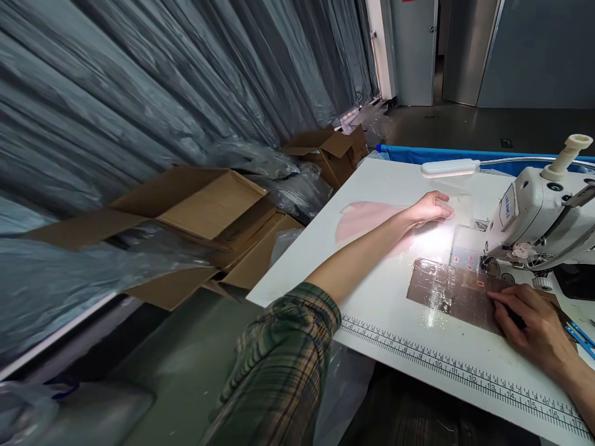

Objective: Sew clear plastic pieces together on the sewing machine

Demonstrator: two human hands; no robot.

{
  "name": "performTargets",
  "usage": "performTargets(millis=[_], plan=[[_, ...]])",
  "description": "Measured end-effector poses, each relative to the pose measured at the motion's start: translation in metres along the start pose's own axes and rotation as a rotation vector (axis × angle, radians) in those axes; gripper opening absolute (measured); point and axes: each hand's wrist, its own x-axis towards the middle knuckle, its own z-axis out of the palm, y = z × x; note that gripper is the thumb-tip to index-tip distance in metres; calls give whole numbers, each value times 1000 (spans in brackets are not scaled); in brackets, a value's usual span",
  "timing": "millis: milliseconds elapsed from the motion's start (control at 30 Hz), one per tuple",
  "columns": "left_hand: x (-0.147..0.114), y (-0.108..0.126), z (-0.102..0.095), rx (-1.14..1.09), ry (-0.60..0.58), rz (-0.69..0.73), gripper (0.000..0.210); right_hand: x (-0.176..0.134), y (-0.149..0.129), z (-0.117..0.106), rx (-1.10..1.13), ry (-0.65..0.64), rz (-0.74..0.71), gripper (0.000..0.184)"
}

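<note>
My left hand point(430, 209) reaches across the white table, fingers bent and closed over thin, sheer fabric at the right end of a pale pink cloth piece point(367, 218). My forearm covers part of that piece. My right hand point(534, 316) rests before the sewing machine point(525, 210), its forefinger stretched onto a shiny brown plate point(432, 291) and its fingers apart. A clear plate with small red marks point(465, 251) lies by the needle area. The stitching spot itself is partly hidden by the machine head.
A lit lamp point(449, 168) on a bendable neck hangs over the table's far side. Blue snips point(581, 337) lie right of my right hand. A printed ruler point(441, 365) follows the near edge. Open cardboard boxes point(214, 204) and plastic wrap stand left of the table.
</note>
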Motion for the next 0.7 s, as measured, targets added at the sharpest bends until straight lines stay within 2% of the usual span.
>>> performTargets(millis=[100,200,300,333,433,567,700], plan=[[-5,0,-9,253,53,135,48,0,3,-1,-2,34,-8,19],[-22,1,-21,621,149,370,36,0,5,-5,-47,89,1,18],[-51,-4,-23,759,79,533,13,-1,8,-9,-105,145,61,19],[-62,-8,-21,760,22,561,15,-1,9,-9,-119,160,84,20],[-91,-24,-6,777,-63,600,20,-4,16,-7,-159,167,135,24],[-110,-41,8,837,-11,531,32,-8,25,-3,-180,41,270,38],[-113,-41,11,810,-78,487,17,-3,25,-9,-89,-6,472,28]])
